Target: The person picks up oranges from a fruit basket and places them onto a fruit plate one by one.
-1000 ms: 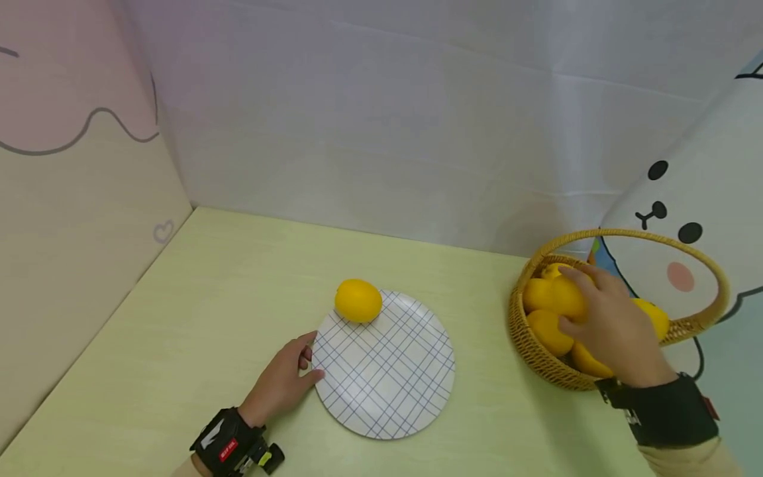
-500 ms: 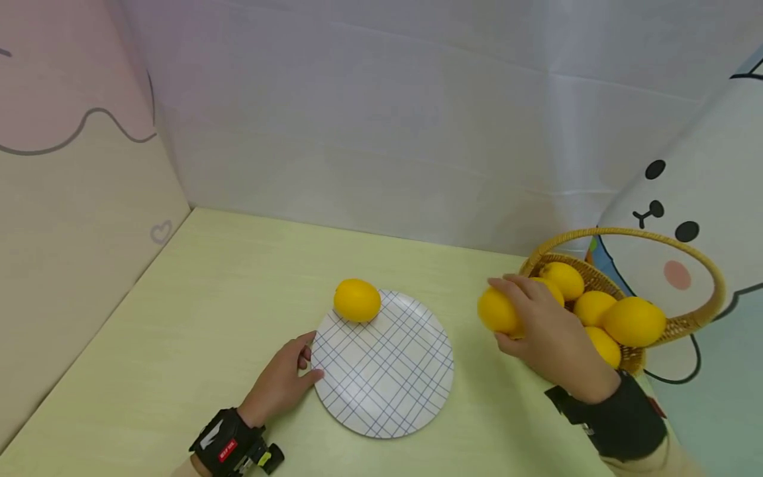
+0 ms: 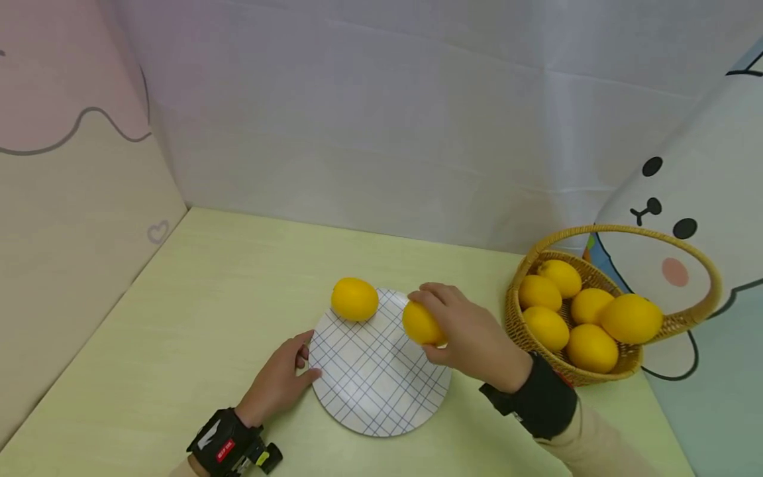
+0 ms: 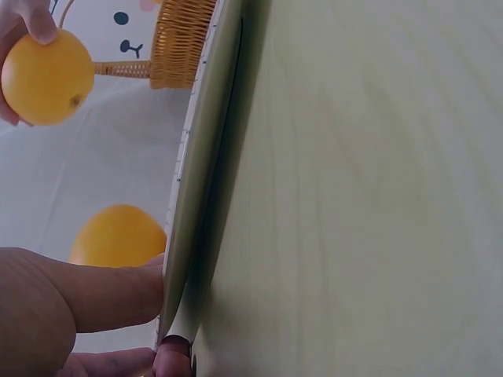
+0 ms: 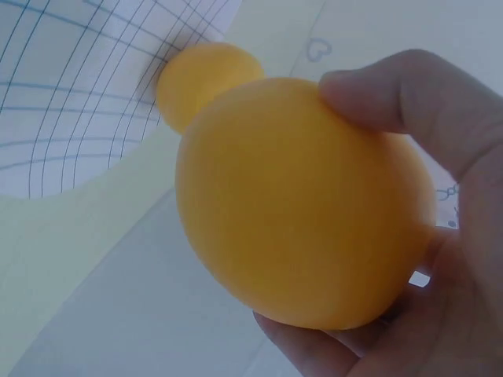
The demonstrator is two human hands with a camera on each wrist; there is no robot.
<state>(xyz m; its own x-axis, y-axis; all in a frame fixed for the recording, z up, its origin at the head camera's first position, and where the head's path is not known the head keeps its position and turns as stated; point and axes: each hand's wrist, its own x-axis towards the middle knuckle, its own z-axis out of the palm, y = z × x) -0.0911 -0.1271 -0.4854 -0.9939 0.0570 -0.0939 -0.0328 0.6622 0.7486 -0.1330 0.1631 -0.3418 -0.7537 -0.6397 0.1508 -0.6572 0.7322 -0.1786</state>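
Observation:
My right hand (image 3: 477, 334) grips a yellow lemon (image 3: 420, 324), holding it over the right back part of a round white plate (image 3: 375, 391) with blue crossed lines. In the right wrist view the thumb lies along one side of this lemon (image 5: 291, 204), with fingers behind and under it. Another lemon (image 3: 354, 299) rests on the plate's back left rim. My left hand (image 3: 275, 383) pinches the plate's left edge. In the left wrist view the plate's rim (image 4: 200, 157) stands slightly off the tabletop, a fingertip (image 4: 173, 357) tucked beneath it.
At the right stands a wicker basket (image 3: 517, 334) with a tall hoop handle (image 3: 626, 229), holding several lemons (image 3: 591, 348). A pale wall hanging (image 3: 387, 132) rises behind the table (image 3: 250, 265), and patterned panels flank both sides.
My right hand has lifted a lemon out of the basket and carried it left, over the plate. The left hand stays at the plate's edge.

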